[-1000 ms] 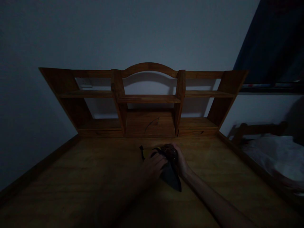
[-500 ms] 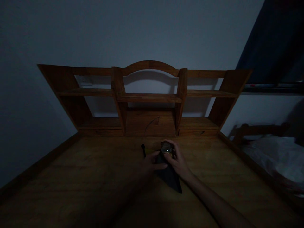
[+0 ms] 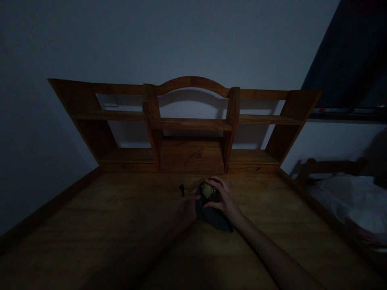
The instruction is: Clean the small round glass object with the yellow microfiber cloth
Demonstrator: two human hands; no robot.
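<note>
In dim light, my right hand (image 3: 223, 199) curls around a shiny, rounded object (image 3: 210, 191), glassy with a yellowish patch; its kind is unclear. The object sits at the mouth of a dark grey cloth pouch (image 3: 214, 219), whose lower end hangs toward the right over the desk. On the pouch's left edge my left hand (image 3: 189, 205) is closed, fingers partly in shadow. A small black piece (image 3: 182, 188), like a cord end with a bit of yellow beside it, pokes out beyond my left fingers.
The wooden desk (image 3: 121, 225) spreads out under my hands. Behind it stands a wooden shelf unit (image 3: 190, 124) with cubbies and drawers against a pale wall. At the right are a white plastic bag (image 3: 350, 197) and a dark blue curtain (image 3: 347, 52).
The shiny object has turned in my right hand and shows more of its yellowish side. My left hand has shifted to the pouch's left edge, and the pouch's tip has lifted.
</note>
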